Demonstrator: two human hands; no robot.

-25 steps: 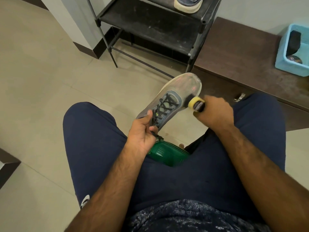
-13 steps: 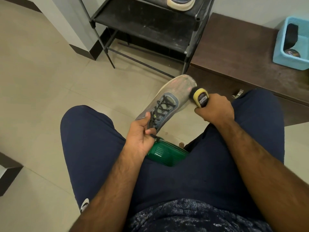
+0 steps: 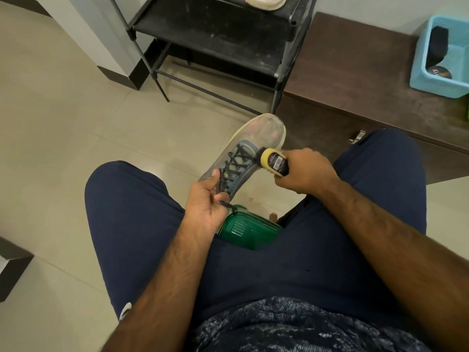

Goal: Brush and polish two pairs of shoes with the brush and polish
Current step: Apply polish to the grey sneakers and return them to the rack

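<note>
So sponge tip can reach the upper, L hand [image 3: 205, 200] is gripping shoe [image 3: 256, 138] by heel/laces, toe aiming at shoe rack [image 3: 215, 34]; R hand [image 3: 305, 171] is clasping polish bottle [image 3: 275, 161], pressing it on shoe's side nr rack.

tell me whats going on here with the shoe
A seated person is polishing a grey lace-up shoe. The left hand grips the shoe at its heel end, toe pointing away, while the right hand holds a yellow-collared polish applicator with its tip against the shoe's side by the laces. A second shoe sits on the black rack ahead, and a blue basket rests on the brown bench.
</note>
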